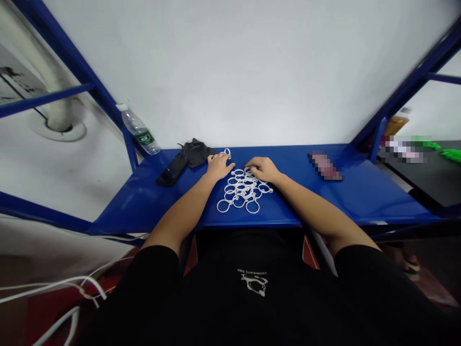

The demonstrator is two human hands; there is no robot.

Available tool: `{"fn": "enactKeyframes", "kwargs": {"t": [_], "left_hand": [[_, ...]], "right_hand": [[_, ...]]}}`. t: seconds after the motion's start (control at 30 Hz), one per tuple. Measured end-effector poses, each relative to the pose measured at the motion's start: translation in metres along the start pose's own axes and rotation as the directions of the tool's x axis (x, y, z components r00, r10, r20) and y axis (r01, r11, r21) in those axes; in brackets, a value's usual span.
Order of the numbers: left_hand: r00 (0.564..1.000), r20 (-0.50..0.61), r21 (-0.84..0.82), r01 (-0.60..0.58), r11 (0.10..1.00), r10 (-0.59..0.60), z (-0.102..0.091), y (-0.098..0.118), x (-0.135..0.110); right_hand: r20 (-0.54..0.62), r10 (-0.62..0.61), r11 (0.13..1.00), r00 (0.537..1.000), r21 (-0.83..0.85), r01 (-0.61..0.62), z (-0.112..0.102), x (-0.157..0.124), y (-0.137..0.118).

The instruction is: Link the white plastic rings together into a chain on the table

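A loose pile of white plastic rings (252, 207), each with a small knob on its rim, lies on the blue tabletop in front of me. My left hand (218, 166) rests at the upper left of the pile, fingers spread and thumb apart. Just past its fingertips is a separate white ring (227, 151), partly covered by the fingers. At the pile's top edge my right hand (265, 169) has its fingers bent and closed around a white ring, mostly hidden by the fingertips.
A black phone (173, 171) and a crumpled black bag (195, 152) lie left of my hands. A clear water bottle (139, 129) leans at the back left corner. A blurred pinkish phone-like object (326, 166) lies right. Blue frame posts (378, 139) bound the table (360, 202).
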State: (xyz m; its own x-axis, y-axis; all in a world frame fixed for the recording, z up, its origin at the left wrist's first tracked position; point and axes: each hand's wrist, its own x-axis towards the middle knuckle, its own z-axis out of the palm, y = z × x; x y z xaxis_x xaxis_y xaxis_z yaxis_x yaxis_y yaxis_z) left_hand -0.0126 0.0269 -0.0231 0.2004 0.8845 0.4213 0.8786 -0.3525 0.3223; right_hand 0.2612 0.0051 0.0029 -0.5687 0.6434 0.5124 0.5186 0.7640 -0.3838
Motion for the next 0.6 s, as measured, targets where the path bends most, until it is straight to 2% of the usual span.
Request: {"fn": "enactKeyframes", "kwargs": {"t": [0.1,0.23,0.5,0.6], "left_hand": [[0.995,0.072,-0.007,-0.073,0.997,0.073,-0.005,0.009,-0.002],[0.988,0.094,-0.011,-0.125,0.992,0.126,-0.008,0.018,-0.003],[0.995,0.081,-0.003,-0.063,0.998,0.063,-0.013,0.023,-0.002],[0.993,0.094,0.003,-0.077,0.997,0.076,-0.015,0.026,-0.005]], "right_hand": [[-0.007,0.029,1.000,1.000,-0.011,-0.029,-0.001,-0.001,0.000],[-0.017,0.030,0.999,0.999,-0.014,-0.030,-0.001,-0.001,0.001],[-0.028,0.044,0.999,0.999,-0.020,-0.044,-0.001,-0.001,0.001],[-0.039,0.040,0.999,0.998,-0.020,-0.041,0.000,-0.001,0.001]]}}
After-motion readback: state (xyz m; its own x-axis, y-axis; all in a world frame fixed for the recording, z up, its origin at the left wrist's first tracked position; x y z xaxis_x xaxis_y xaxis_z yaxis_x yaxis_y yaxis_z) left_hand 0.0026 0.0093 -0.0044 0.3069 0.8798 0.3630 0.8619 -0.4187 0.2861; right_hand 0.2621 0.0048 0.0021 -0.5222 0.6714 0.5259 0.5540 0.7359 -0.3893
